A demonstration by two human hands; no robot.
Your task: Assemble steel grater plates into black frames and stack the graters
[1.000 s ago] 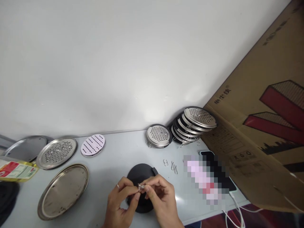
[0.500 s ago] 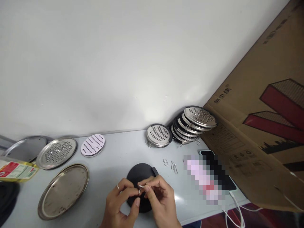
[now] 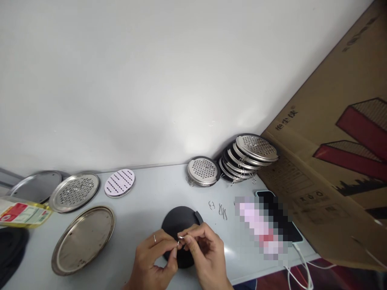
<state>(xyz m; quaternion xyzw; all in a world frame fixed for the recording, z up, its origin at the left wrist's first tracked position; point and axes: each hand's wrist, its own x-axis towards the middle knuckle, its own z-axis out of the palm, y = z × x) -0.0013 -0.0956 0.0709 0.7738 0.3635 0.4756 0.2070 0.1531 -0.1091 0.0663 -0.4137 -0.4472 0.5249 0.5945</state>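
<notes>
My left hand (image 3: 155,257), with a ring on one finger, pinches a small metal ring (image 3: 178,243) between thumb and fingertips. Touching it is a small wire clip (image 3: 182,237), which my right hand (image 3: 208,253) grips between thumb and forefinger. The fingertips cover most of both metal pieces, so how they join is hidden. Below my hands lies a round black disc (image 3: 181,219) with a raised tab on its right edge. Loose metal rings (image 3: 212,205) and two wire clips (image 3: 223,211) rest on the table to the right.
Perforated steel grater discs (image 3: 256,147) are stacked at the back right, beside another grater disc (image 3: 203,170). On the left are a steel tray (image 3: 86,239), a perforated disc (image 3: 75,191) and a white slotted disc (image 3: 120,182). A phone (image 3: 278,215) with a cable lies near a cardboard box (image 3: 302,161).
My left thumb has come up against its fingertips, closing on the metal ring. My right hand keeps its pinch on the clip. The whole view has shifted slightly.
</notes>
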